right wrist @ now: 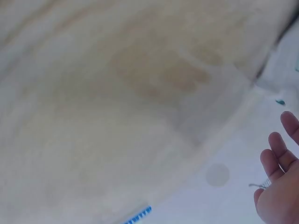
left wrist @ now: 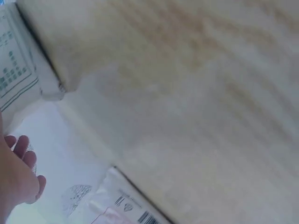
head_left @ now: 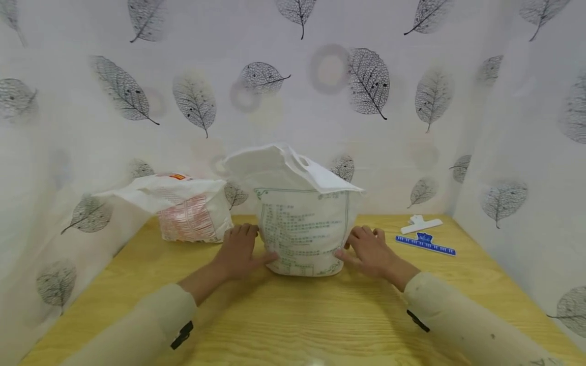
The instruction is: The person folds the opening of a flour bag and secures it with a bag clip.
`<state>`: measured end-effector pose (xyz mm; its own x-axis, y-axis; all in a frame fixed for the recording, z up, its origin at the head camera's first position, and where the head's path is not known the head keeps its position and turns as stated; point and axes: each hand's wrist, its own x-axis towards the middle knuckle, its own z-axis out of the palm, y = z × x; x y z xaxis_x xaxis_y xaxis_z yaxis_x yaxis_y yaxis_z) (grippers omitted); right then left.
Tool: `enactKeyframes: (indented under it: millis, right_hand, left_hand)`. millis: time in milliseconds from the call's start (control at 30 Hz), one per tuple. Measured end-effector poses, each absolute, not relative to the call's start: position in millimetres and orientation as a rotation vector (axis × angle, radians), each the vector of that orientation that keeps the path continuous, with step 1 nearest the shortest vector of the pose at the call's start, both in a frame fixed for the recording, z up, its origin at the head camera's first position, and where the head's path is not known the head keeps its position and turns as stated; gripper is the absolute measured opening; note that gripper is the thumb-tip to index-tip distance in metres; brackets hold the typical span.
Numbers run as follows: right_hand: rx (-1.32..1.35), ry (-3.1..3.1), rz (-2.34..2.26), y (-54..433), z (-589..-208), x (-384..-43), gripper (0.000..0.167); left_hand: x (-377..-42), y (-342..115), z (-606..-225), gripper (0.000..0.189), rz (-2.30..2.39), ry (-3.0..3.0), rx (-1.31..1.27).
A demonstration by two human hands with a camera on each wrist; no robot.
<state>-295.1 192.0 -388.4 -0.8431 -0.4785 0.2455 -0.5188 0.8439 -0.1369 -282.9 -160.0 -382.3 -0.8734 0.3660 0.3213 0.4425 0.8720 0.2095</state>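
Observation:
In the head view a white bag (head_left: 302, 229) with green print stands upright on the wooden table, its top folded over to the right. My left hand (head_left: 240, 251) is at the bag's left side, the thumb against its lower front. On the opposite side is my right hand (head_left: 368, 251), with its thumb at the lower right front edge. The left wrist view shows the left fingers (left wrist: 29, 158) loosely bent beside the printed bag (left wrist: 16, 65). Relaxed, spread fingers (right wrist: 275, 156) of the right hand appear in the right wrist view.
A second white bag (head_left: 197, 216) with red print sits behind and to the left. At the back right lie a white sealing clip (head_left: 421, 224) and a blue one (head_left: 425, 244). A leaf-patterned curtain (head_left: 293, 112) surrounds the table (head_left: 302, 320) at the back and sides.

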Motion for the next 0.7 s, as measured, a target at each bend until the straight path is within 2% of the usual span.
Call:
enactKeyframes:
  millis: [267,467,700]
  right_hand:
    - [0.802,-2.743,0.270,205.8,-358.3,-300.7,0.033]
    - [0.849,-2.693,0.218,214.4,-327.3,-302.6,0.034]
    - [0.870,-2.600,0.240,218.5,-299.6,-303.2,0.042]
  left_hand:
    - [-288.1,-168.6,-355.2,0.070,-0.471,-2.560,-0.679]
    - [-287.7,-176.2,-324.6,0.072,-0.493,-2.504,-0.646]
    - [-283.2,-184.1,-285.8,0.057,-0.433,-2.441,-0.634]
